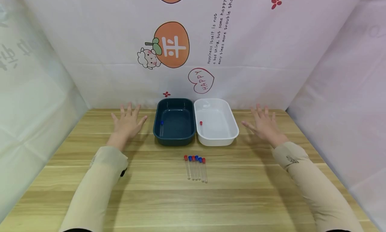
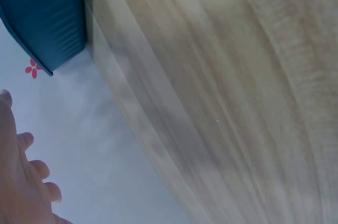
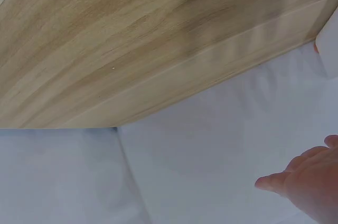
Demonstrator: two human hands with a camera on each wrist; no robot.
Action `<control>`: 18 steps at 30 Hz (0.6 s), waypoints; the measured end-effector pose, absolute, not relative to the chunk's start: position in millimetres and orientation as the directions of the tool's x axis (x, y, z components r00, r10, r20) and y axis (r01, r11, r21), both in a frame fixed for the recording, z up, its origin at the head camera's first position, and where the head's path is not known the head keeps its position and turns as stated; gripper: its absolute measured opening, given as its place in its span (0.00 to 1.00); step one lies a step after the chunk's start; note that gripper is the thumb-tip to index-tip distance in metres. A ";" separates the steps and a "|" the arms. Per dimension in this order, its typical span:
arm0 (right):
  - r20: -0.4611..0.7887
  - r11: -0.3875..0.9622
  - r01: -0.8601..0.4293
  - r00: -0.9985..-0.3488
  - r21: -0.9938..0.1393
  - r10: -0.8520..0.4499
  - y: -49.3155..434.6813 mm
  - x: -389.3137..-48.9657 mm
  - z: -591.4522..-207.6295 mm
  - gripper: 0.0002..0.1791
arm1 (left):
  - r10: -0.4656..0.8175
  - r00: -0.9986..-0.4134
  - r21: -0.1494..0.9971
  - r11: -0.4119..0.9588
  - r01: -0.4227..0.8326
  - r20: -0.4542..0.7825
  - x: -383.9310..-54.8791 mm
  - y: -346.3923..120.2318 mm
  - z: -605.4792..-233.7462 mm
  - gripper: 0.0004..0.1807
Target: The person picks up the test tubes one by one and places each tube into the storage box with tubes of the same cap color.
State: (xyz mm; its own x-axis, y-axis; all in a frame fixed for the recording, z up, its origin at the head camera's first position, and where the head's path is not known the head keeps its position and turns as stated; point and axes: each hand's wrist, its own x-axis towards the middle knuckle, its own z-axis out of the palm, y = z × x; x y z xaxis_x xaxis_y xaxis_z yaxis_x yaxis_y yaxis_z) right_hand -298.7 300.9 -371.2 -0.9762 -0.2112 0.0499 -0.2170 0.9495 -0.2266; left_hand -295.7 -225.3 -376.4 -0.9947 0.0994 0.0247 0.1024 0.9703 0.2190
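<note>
My left hand is spread with straight fingers, left of a dark teal tray, and holds nothing. On the other side, my right hand is likewise spread and bare, right of a white tray. Inside the teal tray lies a blue-capped tube. A red cap shows in the white tray, its clear tube barely visible. In front of the trays, several clear tubes with red and blue caps lie side by side on the table. The left wrist view also catches the teal tray's side.
The wooden table carries both trays, which stand side by side near its back edge. A white printed cloth rises behind, and plain-looking cloth walls flank the table on both sides.
</note>
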 end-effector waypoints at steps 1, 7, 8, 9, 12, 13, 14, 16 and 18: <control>0.052 0.948 -0.222 -0.975 -0.229 -0.216 300.3 -297.4 -371.0 0.52 | 0.100 -0.995 0.219 0.970 0.104 0.027 -295.6 -225.5 -376.4 0.43; 0.066 0.940 -0.257 -0.966 -0.225 -0.249 294.7 -290.4 -369.7 0.49 | 0.112 -0.993 0.219 0.969 0.118 0.038 -293.7 -224.7 -375.3 0.43; 0.066 0.939 -0.264 -0.965 -0.222 -0.256 294.0 -289.4 -369.7 0.49 | 0.115 -0.993 0.220 0.968 0.121 0.039 -293.3 -224.0 -374.7 0.42; 0.067 0.936 -0.271 -0.963 -0.223 -0.263 293.3 -288.3 -369.5 0.49 | 0.120 -0.992 0.219 0.968 0.126 0.040 -293.0 -223.0 -374.4 0.42; 0.081 0.927 -0.295 -0.955 -0.233 -0.284 291.0 -284.2 -368.5 0.47 | 0.134 -0.990 0.214 0.967 0.140 0.042 -292.2 -219.2 -373.6 0.42; 0.086 0.924 -0.302 -0.953 -0.233 -0.290 290.0 -282.8 -368.2 0.47 | 0.138 -0.990 0.213 0.966 0.144 0.043 -291.9 -218.1 -373.4 0.42; 0.091 0.921 -0.310 -0.951 -0.235 -0.297 288.9 -281.2 -367.7 0.47 | 0.141 -0.989 0.212 0.966 0.148 0.045 -291.5 -216.7 -373.3 0.42; 0.101 0.916 -0.326 -0.945 -0.234 -0.310 286.1 -277.9 -366.9 0.48 | 0.148 -0.988 0.209 0.965 0.155 0.049 -290.8 -214.3 -373.1 0.41; 0.115 0.909 -0.348 -0.937 -0.227 -0.330 282.7 -274.9 -366.7 0.48 | 0.154 -0.987 0.212 0.964 0.160 0.049 -289.5 -212.0 -372.5 0.40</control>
State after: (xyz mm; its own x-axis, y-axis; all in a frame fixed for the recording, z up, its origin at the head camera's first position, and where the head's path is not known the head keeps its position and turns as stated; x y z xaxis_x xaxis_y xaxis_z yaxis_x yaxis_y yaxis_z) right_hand -274.9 282.7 -366.7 -0.9369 -0.3300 0.1154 -0.3483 0.9094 -0.2274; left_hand -289.5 -212.0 -372.5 -0.9870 0.1535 0.0486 0.1604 0.9640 0.2121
